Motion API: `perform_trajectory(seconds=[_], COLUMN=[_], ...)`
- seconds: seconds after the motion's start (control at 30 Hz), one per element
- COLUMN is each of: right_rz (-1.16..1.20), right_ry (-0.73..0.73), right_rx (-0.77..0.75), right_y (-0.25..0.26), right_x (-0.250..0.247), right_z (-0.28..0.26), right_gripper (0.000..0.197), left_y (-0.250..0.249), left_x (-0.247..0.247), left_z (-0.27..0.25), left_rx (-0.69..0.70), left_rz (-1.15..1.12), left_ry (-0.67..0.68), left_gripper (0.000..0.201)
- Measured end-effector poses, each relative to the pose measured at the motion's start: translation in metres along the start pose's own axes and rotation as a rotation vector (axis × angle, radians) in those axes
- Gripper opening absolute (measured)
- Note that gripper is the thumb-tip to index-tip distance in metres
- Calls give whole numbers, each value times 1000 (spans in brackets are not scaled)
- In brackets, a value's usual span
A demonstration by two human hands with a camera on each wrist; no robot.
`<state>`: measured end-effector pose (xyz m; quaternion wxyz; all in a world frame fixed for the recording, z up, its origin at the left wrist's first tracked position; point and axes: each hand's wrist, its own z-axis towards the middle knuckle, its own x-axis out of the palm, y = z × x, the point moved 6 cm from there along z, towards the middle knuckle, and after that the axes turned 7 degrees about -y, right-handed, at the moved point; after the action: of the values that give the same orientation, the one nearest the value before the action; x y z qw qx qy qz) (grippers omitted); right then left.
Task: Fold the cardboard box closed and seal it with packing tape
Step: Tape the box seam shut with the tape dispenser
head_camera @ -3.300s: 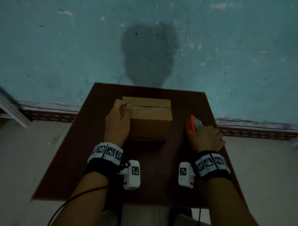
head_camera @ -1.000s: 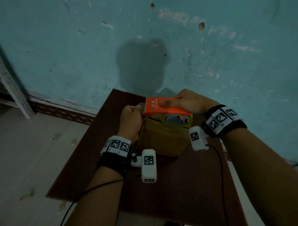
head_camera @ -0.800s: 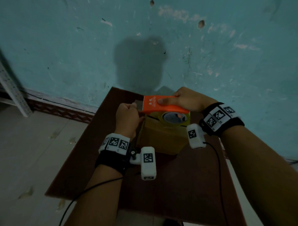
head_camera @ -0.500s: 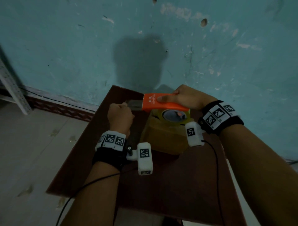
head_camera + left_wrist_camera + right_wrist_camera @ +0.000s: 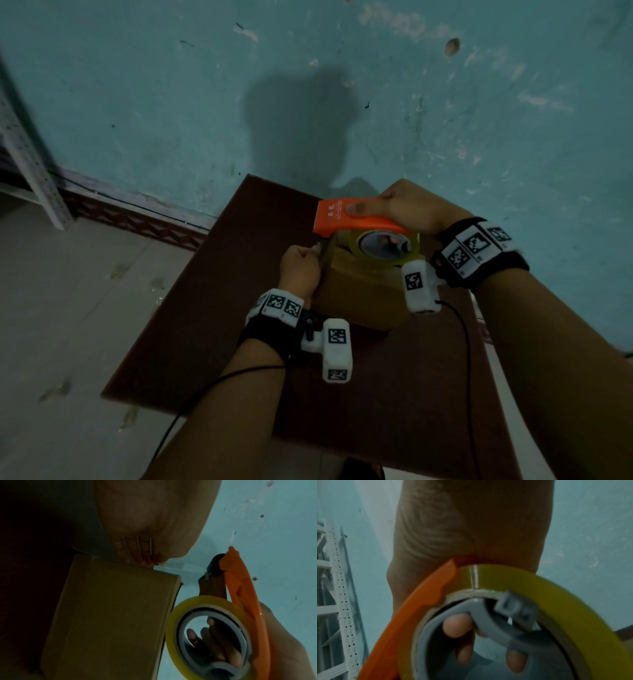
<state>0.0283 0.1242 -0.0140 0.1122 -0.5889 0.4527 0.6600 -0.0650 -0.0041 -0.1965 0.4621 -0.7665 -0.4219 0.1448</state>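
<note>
- The left hand (image 5: 299, 270) has dropped from mid-air to the left top edge of the brown cardboard box (image 5: 359, 294), fingers curled, pinching the clear tape end against it.
- The right hand (image 5: 411, 207) still grips the orange tape dispenser with its yellowish roll (image 5: 356, 219), now over the box top.
- The box stays at the dark wooden table's (image 5: 212, 308) twelve o'clock end.

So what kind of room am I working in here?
Probably a bare storeroom or back room, not a fitted packing station. The teal wall is scuffed and chipped, a slotted metal rack stands at the left, and the cardboard box sits on a small dark table over a tiled floor.
</note>
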Motion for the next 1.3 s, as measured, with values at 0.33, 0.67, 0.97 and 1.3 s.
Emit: perform_trajectory(seconds=[0.33,0.67,0.97,1.3], right_rz=[-48,-40,-51,58], right_ry=[-6,-6,-11,-44], right_rx=[-18,-24,-23,25], right_y=[6,5,8,-8], right_x=[6,7,7,0], right_z=[3,1,1,-3], right_gripper=[58,58,57,54], left_y=[4,10,16,-3], left_x=[9,9,2,-11], left_z=[-3,-5,-4,-24], left_rx=[82,108,71,126], left_rz=[95,151,224,-78], left_ry=[-54,-122,-188,-499], left_gripper=[19,30,21,40])
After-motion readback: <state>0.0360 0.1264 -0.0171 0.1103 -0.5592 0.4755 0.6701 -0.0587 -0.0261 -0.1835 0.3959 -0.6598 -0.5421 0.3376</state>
